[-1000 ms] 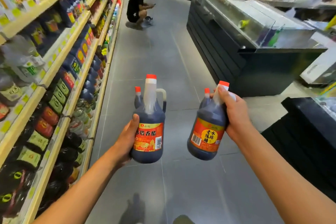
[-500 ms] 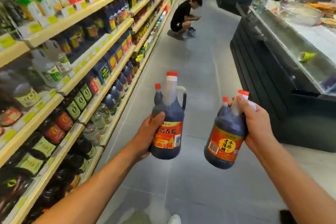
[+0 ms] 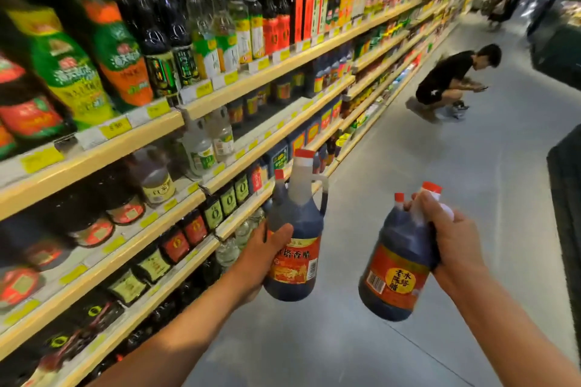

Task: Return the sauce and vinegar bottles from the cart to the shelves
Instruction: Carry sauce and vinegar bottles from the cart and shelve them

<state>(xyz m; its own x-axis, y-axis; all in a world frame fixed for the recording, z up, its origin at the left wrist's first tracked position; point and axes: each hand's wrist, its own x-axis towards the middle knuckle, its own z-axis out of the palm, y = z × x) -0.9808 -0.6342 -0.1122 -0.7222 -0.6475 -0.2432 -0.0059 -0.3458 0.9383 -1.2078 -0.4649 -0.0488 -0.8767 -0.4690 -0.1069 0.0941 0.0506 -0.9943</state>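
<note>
Dark vinegar jugs, one per hand: left hand [image 3: 264, 256] wraps the belly of the near-upright left jug [image 3: 297, 248]; right hand [image 3: 452, 239] grips the neck of the tilted right jug [image 3: 396, 273]. Target shelves [image 3: 176, 116] lie to the left, so the left hand is nearer. Versus 0.5 s ago: view has swung toward the shelves, jugs closer to them

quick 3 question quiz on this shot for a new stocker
1. True or false: the left hand holds the upright vinegar bottle by its handle.
2. The right hand grips the tilted vinegar bottle at: A) its base B) its neck and handle C) its label.
3. Fill in: the shelves are on the person's ____ side.

Key: 1 false, it grips the body; 2 B; 3 left.
</note>
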